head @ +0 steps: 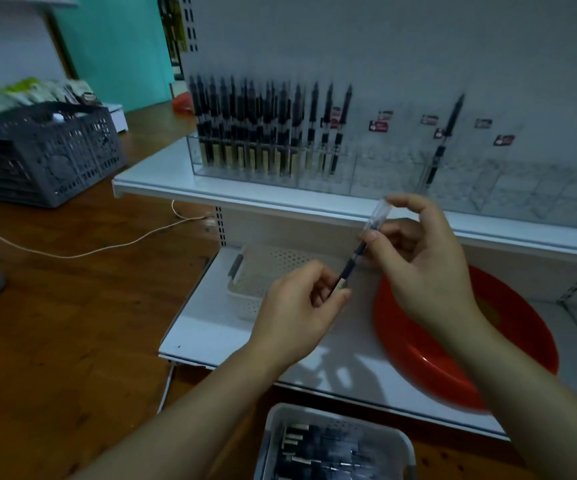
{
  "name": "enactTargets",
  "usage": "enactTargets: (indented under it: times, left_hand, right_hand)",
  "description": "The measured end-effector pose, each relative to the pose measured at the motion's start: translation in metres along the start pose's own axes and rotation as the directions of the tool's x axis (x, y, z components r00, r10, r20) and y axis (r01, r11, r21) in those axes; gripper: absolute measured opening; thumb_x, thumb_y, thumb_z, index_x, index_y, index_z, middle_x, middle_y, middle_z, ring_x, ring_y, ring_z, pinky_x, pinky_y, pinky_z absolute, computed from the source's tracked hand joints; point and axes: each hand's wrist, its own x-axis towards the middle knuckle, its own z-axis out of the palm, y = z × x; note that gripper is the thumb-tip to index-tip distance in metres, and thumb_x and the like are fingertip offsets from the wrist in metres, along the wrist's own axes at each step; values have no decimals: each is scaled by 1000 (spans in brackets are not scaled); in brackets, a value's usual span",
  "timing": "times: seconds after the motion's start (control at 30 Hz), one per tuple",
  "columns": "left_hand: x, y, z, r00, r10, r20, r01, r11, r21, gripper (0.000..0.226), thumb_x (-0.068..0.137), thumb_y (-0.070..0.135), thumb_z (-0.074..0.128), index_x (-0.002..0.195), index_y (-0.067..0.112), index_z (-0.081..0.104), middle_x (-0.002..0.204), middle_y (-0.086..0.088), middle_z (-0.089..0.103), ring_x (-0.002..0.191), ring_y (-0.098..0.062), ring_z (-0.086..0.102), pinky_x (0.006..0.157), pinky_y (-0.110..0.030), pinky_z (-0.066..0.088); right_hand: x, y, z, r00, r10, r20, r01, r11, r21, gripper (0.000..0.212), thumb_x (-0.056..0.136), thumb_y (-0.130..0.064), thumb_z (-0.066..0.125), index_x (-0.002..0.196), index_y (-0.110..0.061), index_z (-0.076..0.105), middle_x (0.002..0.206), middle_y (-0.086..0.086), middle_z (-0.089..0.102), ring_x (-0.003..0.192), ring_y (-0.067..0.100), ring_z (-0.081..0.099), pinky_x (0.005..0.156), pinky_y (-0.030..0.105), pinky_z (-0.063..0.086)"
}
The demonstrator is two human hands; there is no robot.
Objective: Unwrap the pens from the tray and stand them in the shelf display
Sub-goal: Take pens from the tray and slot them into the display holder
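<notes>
My left hand [301, 306] pinches the lower end of a black pen [353, 261] held slanted over the lower shelf. My right hand [422, 261] pinches the clear plastic wrapper [379, 213] at the pen's upper end, thumb and fingers curled round it. A grey tray [408, 441] of several wrapped pens sits on the floor at the bottom edge. On the upper shelf stands a clear acrylic display [384, 168]. Its left part is filled with several upright black pens [263, 129], and a single pen [444, 140] stands further right.
A red round basin [429, 358] and a white perforated basket [263, 271] lie on the lower white shelf [211, 334]. A grey crate [55, 157] with packets stands on the wooden floor at the left, and a cable [107, 249] trails across it.
</notes>
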Motion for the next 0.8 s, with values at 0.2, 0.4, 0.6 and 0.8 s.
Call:
enactTargets:
  times: [0.2, 0.4, 0.6, 0.8]
  left_hand:
    - [33, 31, -19, 960, 205, -192, -203, 979, 29, 10, 90, 24, 74, 94, 18, 67, 77, 7, 62, 72, -11, 59, 63, -13, 42]
    - [71, 54, -36, 885, 370, -285, -265, 900, 345, 32, 93, 34, 65, 120, 16, 65, 113, 5, 61, 109, -11, 52, 90, -22, 40]
    - [94, 56, -39, 929, 285, -237, -150, 874, 463, 52, 94, 38, 62, 141, 17, 52, 140, -1, 50, 135, -18, 36, 108, -31, 31]
    - [101, 50, -42, 924, 293, -244, -161, 880, 448, 51, 95, 34, 62, 141, 16, 52, 139, 0, 53, 134, -18, 36, 109, -29, 29]
  right_hand:
    - [38, -44, -9, 986, -139, -89, 142, 990, 25, 39, 95, -12, 69, 119, -34, 48, 84, 1, 70, 76, 15, 74, 69, 36, 61]
    - [95, -80, -26, 915, -323, -241, 311, 946, -86, 36, 98, -15, 63, 125, -24, 41, 91, 3, 72, 81, 14, 74, 74, 37, 62]
    - [146, -81, -20, 927, -293, -233, 239, 942, -234, 37, 98, -17, 61, 131, -24, 46, 90, -3, 68, 81, 10, 70, 78, 41, 60]
    - [155, -68, -6, 965, -260, -41, 220, 882, -417, 39, 100, -17, 59, 137, -21, 45, 91, -3, 66, 81, 13, 65, 78, 38, 57]
